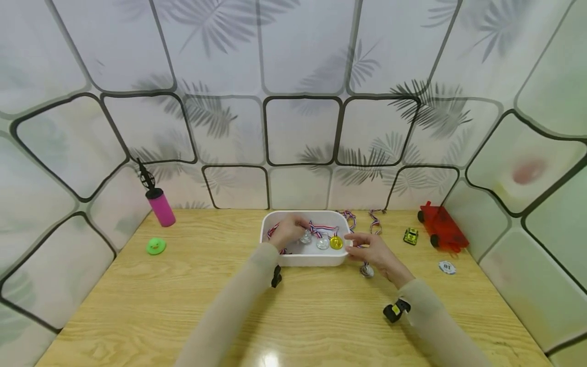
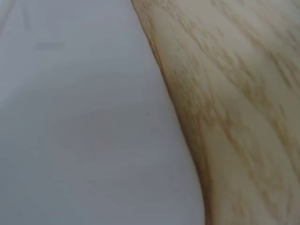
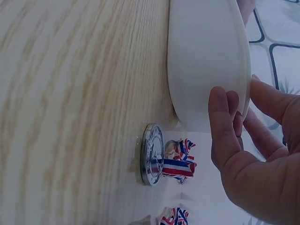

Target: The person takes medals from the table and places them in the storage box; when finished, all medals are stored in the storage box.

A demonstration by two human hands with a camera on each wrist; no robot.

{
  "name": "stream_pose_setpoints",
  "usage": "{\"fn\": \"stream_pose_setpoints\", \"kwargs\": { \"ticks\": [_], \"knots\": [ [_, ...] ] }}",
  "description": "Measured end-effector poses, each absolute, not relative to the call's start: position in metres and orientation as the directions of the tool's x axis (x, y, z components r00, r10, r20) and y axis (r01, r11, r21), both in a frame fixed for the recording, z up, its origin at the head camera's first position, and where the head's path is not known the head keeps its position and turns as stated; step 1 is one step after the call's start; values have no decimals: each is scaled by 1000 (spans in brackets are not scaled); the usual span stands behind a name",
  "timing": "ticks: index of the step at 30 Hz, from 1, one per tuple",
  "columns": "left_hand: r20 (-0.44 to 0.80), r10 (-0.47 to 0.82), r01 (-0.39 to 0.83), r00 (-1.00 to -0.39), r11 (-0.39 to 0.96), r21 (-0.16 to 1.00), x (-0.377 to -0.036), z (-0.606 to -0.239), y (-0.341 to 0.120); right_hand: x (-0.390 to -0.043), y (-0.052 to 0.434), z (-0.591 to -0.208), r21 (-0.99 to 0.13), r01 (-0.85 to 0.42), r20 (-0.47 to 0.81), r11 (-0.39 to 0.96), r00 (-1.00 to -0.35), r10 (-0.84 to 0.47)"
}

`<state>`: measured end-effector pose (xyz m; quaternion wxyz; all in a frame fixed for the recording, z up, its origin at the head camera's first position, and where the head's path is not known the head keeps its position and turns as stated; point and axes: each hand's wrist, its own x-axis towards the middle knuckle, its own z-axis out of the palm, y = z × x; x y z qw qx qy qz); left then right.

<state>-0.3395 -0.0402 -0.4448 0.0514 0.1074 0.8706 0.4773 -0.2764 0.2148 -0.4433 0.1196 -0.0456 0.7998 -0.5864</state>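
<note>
A white plastic bin [image 1: 312, 260] holds a gold medal [image 1: 336, 242], silver medals and red-white-blue ribbons [image 1: 324, 228]. My left hand [image 1: 288, 232] reaches over its near left rim, fingers bent down inside. A silver medal [image 1: 305, 236] lies right at those fingertips; I cannot tell whether they pinch it. In the left wrist view, only the bin's wall [image 2: 93, 117] and the wood show. My right hand [image 1: 373, 252] grips the bin's right end, thumb and fingers on either side of the rim [image 3: 247, 70]. Beneath that hand, another silver medal [image 1: 367, 270] rests on the table, its striped ribbon [image 3: 178, 167] bunched beside it.
Two more striped ribbons, one [image 1: 376, 223] farther right, lie behind the bin. Rightward are a yellow-green toy car [image 1: 410, 236], a red toy vehicle [image 1: 444, 227] and a poker chip [image 1: 447, 267]. At left stand a pink pump [image 1: 161, 208] and a green duck [image 1: 156, 246]. Patterned curtains border the table.
</note>
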Motion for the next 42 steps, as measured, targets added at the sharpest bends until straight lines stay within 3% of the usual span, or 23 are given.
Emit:
{"fn": "stream_pose_setpoints", "kwargs": {
  "ticks": [14, 23, 31, 37, 42],
  "knots": [
    [-31, 327, 176, -945, 582, 794, -343, -449, -39, -277, 214, -443, -953, 86, -153, 290, -964, -217],
    [-57, 312, 152, -948, 604, 783, -342, -450, -40, -277, 214, -444, -952, 71, -143, 298, -963, -228],
    [-21, 357, 196, -934, 560, 805, -340, -438, -48, -277, 215, -442, -950, 66, -138, 304, -965, -224],
    [-78, 341, 111, -937, 500, 859, -341, -432, -59, -276, 217, -443, -952, 46, -125, 301, -960, -249],
    [-50, 341, 122, -939, 464, 877, -340, -427, -72, -276, 225, -445, -952, 20, -113, 305, -950, -291]
  ]
}}
